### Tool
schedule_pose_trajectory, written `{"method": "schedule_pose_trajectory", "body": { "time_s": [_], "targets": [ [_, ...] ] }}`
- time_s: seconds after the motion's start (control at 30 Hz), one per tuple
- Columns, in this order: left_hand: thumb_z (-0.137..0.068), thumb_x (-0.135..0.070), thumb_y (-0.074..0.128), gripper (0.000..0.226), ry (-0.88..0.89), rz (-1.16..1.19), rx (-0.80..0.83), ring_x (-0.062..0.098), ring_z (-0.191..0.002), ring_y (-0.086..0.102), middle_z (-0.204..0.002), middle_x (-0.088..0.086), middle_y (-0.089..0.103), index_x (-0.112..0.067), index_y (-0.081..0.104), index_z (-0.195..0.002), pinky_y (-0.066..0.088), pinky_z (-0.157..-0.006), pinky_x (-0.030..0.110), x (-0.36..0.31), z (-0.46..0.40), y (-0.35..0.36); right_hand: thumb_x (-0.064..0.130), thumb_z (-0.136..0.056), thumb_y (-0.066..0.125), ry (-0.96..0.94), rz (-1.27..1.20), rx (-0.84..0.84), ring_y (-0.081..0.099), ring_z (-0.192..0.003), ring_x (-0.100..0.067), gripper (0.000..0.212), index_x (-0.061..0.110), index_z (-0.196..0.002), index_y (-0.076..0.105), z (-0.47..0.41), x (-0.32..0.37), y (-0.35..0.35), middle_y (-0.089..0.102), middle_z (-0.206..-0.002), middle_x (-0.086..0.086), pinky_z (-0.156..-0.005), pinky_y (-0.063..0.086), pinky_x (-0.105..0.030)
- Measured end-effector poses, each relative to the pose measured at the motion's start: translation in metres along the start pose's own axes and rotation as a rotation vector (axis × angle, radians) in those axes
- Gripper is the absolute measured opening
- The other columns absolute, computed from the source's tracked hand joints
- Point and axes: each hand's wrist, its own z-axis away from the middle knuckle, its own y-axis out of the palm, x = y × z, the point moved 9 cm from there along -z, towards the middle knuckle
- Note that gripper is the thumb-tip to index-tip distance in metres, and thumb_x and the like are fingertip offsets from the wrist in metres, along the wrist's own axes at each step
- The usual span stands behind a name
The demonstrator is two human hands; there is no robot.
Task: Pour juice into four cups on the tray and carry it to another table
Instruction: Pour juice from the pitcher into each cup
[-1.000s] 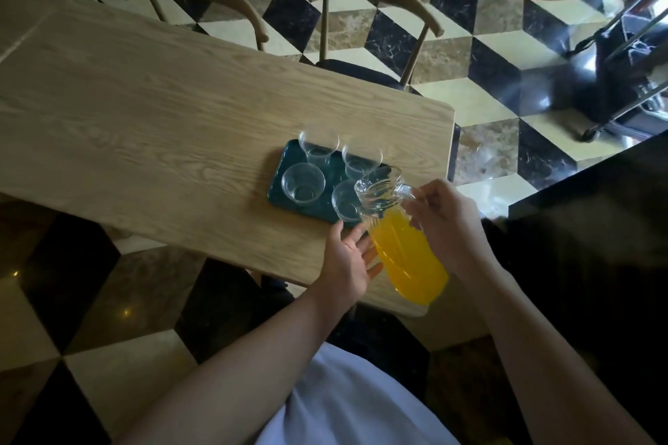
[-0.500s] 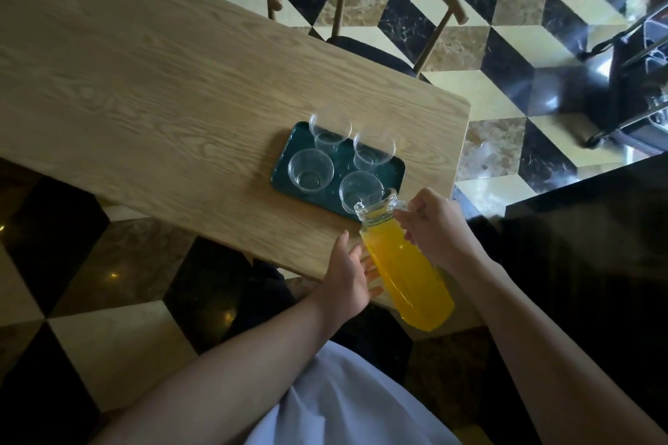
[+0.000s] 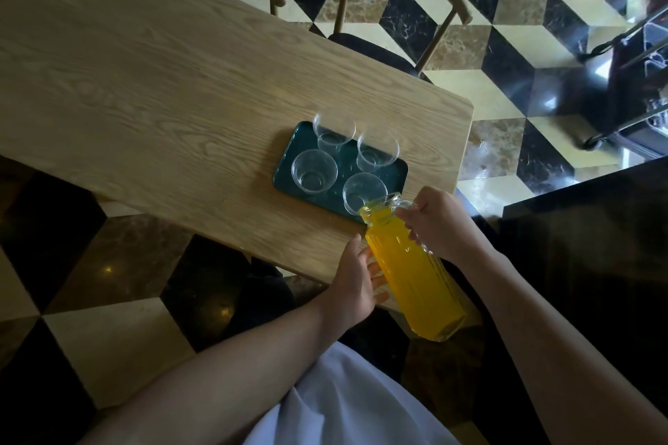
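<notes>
The jug (image 3: 408, 264) had tipped lower than a second before, its spout now at the near right cup (image 3: 363, 191) on the tray (image 3: 285, 173). The right hand (image 3: 441, 224) gripped its handle; the left hand (image 3: 356, 282), fingers loose, steadied its side. Pouring was starting.

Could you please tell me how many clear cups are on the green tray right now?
4, in two rows on the tray: far left cup, far right cup, near left cup, near right cup by the pitcher's mouth.

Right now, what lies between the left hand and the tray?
In the head view, only bare wooden table separates the left hand from the green tray.
</notes>
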Motion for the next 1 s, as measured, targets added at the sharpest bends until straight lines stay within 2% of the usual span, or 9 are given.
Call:
{"method": "schedule_pose_trajectory", "body": {
  "time_s": [0.23, 0.47, 0.63, 0.8, 0.9, 1.0],
  "targets": [
    [-0.100, -0.063, 0.017, 0.059, -0.016, -0.025, 0.009, 0.025, -0.116, 0.057, -0.122, 0.007, 0.067, -0.030, 0.063, -0.116, 0.037, -0.100, 0.048, -0.003, 0.004, 0.003, 0.030, -0.095, 0.067, 0.010, 0.007, 0.022, 0.060, -0.046, -0.008, 0.026, 0.011, -0.079, 0.056, -0.004, 0.002, 0.002, 0.070, -0.074, -0.009, -0.045, 0.043, -0.024],
    [-0.099, -0.065, 0.017, 0.060, -0.041, 0.012, 0.022, 0.026, -0.120, 0.056, -0.126, 0.006, 0.066, -0.031, 0.060, -0.123, 0.029, -0.112, 0.054, -0.003, 0.003, 0.005, 0.030, -0.094, 0.068, 0.002, 0.009, 0.019, 0.059, -0.042, -0.006, 0.028, 0.006, -0.081, 0.061, -0.008, 0.003, -0.001, 0.070, -0.069, -0.008, -0.046, 0.047, -0.026],
    [-0.099, -0.065, 0.018, 0.061, -0.030, -0.001, 0.043, 0.027, -0.123, 0.055, -0.131, 0.008, 0.063, -0.030, 0.057, -0.131, 0.031, -0.111, 0.054, -0.003, 0.002, 0.006, 0.030, -0.093, 0.070, 0.029, 0.005, 0.015, 0.060, -0.043, -0.004, 0.028, 0.007, -0.083, 0.060, -0.011, 0.003, -0.002, 0.070, -0.072, -0.007, -0.046, 0.050, -0.026],
    [-0.097, -0.067, 0.020, 0.067, -0.040, 0.012, 0.044, 0.027, -0.123, 0.055, -0.133, 0.010, 0.062, -0.027, 0.053, -0.140, 0.036, -0.105, 0.051, -0.006, 0.001, 0.006, 0.028, -0.093, 0.070, 0.035, -0.013, 0.026, 0.062, -0.048, -0.011, 0.028, 0.010, -0.076, 0.056, -0.010, 0.008, -0.005, 0.072, -0.074, -0.011, -0.047, 0.050, -0.026],
    [-0.097, -0.067, 0.022, 0.068, -0.044, 0.030, 0.040, 0.029, -0.123, 0.054, -0.134, 0.013, 0.061, -0.026, 0.052, -0.142, 0.033, -0.109, 0.051, -0.008, 0.001, 0.005, 0.028, -0.093, 0.069, 0.020, 0.003, 0.022, 0.063, -0.047, -0.015, 0.030, 0.004, -0.078, 0.061, -0.011, 0.012, -0.007, 0.073, -0.073, -0.015, -0.048, 0.051, -0.028],
    [-0.097, -0.067, 0.022, 0.068, -0.045, 0.039, 0.037, 0.030, -0.125, 0.053, -0.137, 0.013, 0.059, -0.026, 0.050, -0.143, 0.033, -0.110, 0.052, -0.010, 0.005, 0.006, 0.028, -0.093, 0.070, 0.008, 0.001, 0.017, 0.063, -0.046, -0.017, 0.030, 0.005, -0.075, 0.062, -0.011, 0.017, -0.008, 0.073, -0.071, -0.015, -0.043, 0.049, -0.024]
  ]
}}
